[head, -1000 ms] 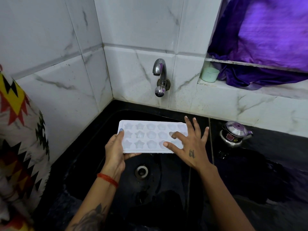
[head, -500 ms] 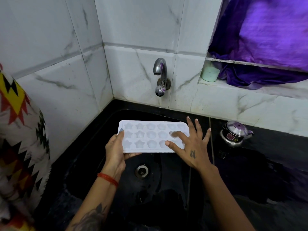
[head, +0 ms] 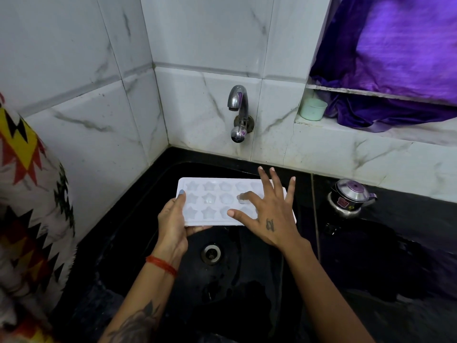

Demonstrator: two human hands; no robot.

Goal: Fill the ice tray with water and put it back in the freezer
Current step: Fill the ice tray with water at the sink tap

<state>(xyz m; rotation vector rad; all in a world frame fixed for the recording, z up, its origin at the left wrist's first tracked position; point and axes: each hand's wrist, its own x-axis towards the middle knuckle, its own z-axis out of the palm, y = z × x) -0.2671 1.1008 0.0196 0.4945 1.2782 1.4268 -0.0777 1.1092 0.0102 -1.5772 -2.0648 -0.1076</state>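
**Right hand slides left over the ice tray**

Since 1 second ago the right hand has crept a little leftward across the ice tray, covering more of its right end, while the left hand's grip looks unchanged. The right fingers are spread and nearly straight, lying on the tray top; the index finger bends down into a cavity of the middle row, and the thumb lies across the bottom row. They grasp nothing.

At the tray's left end, the left hand grips the short edge: its thumb lies on the top rim, and its fingers curl underneath, only their tips showing below the near edge. A red thread band circles that wrist.

White, with 3 rows of star and rounded cavities, the tray is held roughly level at the middle of the frame, over the black sink, above and beyond the drain. Whether the cavities hold water I cannot tell.

Above the tray, a chrome tap juts from the white marble-tiled wall, no stream visible. Right of the sink, a small steel pot sits on the black desk. On the ledge at upper right stand a pale green cup and purple cloth. Patterned fabric fills the left edge.
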